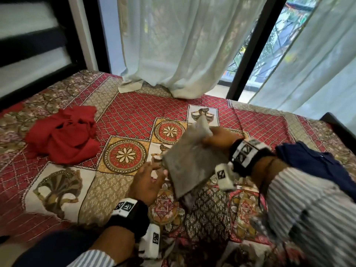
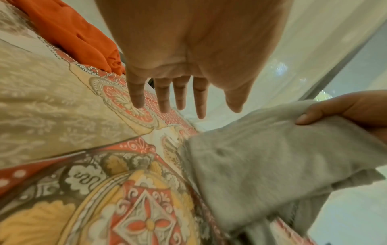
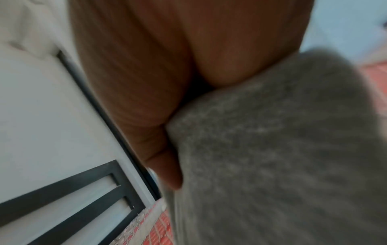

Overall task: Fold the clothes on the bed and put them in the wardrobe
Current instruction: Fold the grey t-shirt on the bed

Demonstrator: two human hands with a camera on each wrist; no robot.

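A folded grey garment point(image 1: 189, 160) hangs lifted above the patterned bedspread point(image 1: 63, 189), tilted with its lower corner down. My right hand point(image 1: 215, 136) grips its upper end, thumb over the grey garment point(image 3: 272, 157). In the left wrist view the same grey garment point(image 2: 261, 165) shows with the right hand's thumb point(image 2: 314, 117) on it. My left hand point(image 1: 148, 180) is spread with straight fingers point(image 2: 180, 97) just left of the garment, holding nothing. A crumpled red garment point(image 1: 63, 135) lies at the bed's left; it looks orange, the red garment point(image 2: 73, 36), from the left wrist. A dark blue garment point(image 1: 316, 164) lies at the right.
Pale sheer curtains point(image 1: 183, 45) hang at the far side of the bed, their hems on the bedspread. A black window frame post point(image 1: 248, 54) stands between them. A dark headboard with light panels point(image 1: 34, 39) is at the left. The bed's right edge is near the blue garment.
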